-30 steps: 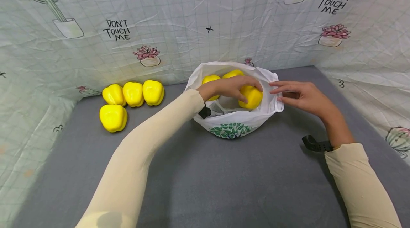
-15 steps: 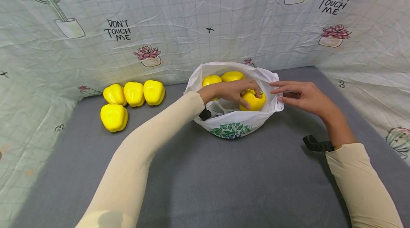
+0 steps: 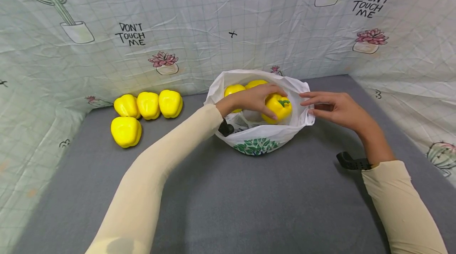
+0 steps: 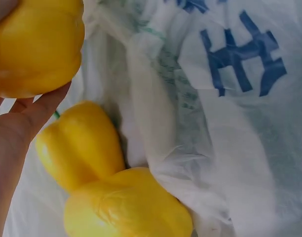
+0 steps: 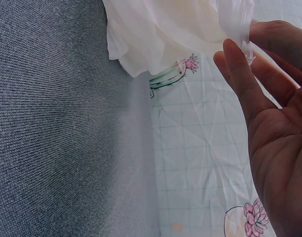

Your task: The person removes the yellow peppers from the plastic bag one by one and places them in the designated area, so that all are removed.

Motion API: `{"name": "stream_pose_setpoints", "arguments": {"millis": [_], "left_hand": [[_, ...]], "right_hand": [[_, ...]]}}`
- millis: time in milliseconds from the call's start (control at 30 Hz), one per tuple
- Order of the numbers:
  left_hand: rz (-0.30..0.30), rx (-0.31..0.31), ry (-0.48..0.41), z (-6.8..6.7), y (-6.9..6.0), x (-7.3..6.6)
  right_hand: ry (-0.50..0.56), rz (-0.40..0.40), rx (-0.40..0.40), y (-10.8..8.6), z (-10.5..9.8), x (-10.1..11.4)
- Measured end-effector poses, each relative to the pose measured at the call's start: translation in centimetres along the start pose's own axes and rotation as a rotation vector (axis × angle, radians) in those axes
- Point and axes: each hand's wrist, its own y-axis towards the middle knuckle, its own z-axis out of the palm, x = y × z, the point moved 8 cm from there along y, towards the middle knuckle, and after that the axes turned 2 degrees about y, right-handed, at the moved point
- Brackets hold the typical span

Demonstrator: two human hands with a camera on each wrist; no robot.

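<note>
Pepper [image 3: 279, 109] in grip of left hand [image 3: 254, 97], within mouth of white bag [image 3: 257, 146]; fingers bent over far side, thumb at near side; relation most deciding for coming move, by judgement: pepper directly under left fingers, to right of left wrist, just beside right wall of bag — so left hand nearer, in full contact; right hand [image 3: 338, 109] beyond same wall, bag edge apparently pinched between fingers and thumb; long axis hard to name, with nearly equal breadth and length; green stem [image 3: 284, 103] turned upward and somewhat to right, toward side of right hand; in left wrist view, fingers visible between held pepper and two other bagged peppers [image 4: 79, 145]; not possible to tell, from these views, contact with bottom of bag. Four loose peppers [image 3: 149, 105] on grey table [image 3: 249, 198], well apart at left — on outer side of left forearm.
</note>
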Motion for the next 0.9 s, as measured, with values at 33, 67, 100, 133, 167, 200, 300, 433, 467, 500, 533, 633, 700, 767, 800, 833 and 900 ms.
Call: {"name": "stream_pose_setpoints", "arguments": {"millis": [33, 67, 100, 133, 167, 200, 300, 433, 467, 500, 533, 633, 700, 767, 800, 833, 900], "left_hand": [[-0.001, -0.022, -0.018, -0.4, -0.2, -0.1], [-0.003, -0.04, -0.045, -0.8, -0.5, -0.1], [-0.006, -0.056, -0.065, -1.1, -0.7, -0.1], [-0.007, -0.071, -0.08, -1.5, -1.0, -0.2], [-0.007, -0.083, -0.097, -1.8, -1.3, -0.3], [-0.01, -0.093, -0.106, -2.1, -1.5, -0.4], [-0.02, -0.127, -0.111, -2.7, -2.3, -0.5], [-0.028, -0.177, -0.166, -3.1, -3.3, -0.3], [-0.027, -0.188, -0.177, -3.2, -3.5, -0.3], [-0.025, -0.197, -0.194, -3.3, -3.8, -0.3], [-0.024, -0.204, -0.206, -3.3, -4.0, -0.3], [-0.023, -0.222, -0.227, -3.4, -4.6, -0.4], [-0.03, -0.234, -0.247, -3.5, -5.0, -0.4], [-0.039, -0.248, -0.257, -3.7, -5.4, -0.4], [-0.044, -0.254, -0.259, -3.7, -5.6, -0.4], [-0.048, -0.258, -0.258, -3.8, -5.8, -0.4], [-0.054, -0.262, -0.263, -3.9, -6.1, -0.5]], "right_hand": [[0.0, 0.001, 0.0, 0.0, 0.0, 0.0], [-0.002, 0.001, 0.001, 0.0, 0.0, 0.0], [-0.002, -0.002, 0.001, 0.0, 0.0, 0.0], [-0.001, -0.004, 0.002, 0.0, 0.0, 0.1], [0.001, -0.007, 0.002, 0.0, 0.0, 0.1], [0.001, -0.011, 0.003, 0.0, 0.0, 0.1], [0.006, -0.014, -0.002, -0.1, 0.0, 0.2], [0.008, -0.005, -0.007, -0.1, 0.0, 0.2], [0.009, -0.001, -0.008, -0.1, 0.0, 0.2], [0.009, 0.002, -0.008, -0.1, 0.0, 0.2], [0.008, 0.004, -0.008, -0.2, 0.0, 0.2], [0.005, 0.002, -0.013, -0.2, -0.1, 0.3], [0.003, -0.001, -0.016, -0.2, -0.1, 0.4], [0.002, 0.0, -0.018, -0.3, -0.1, 0.4], [0.004, 0.003, -0.018, -0.3, -0.1, 0.4], [0.003, 0.007, -0.017, -0.3, -0.1, 0.4], [0.003, 0.018, -0.014, -0.3, 0.0, 0.3]]}}
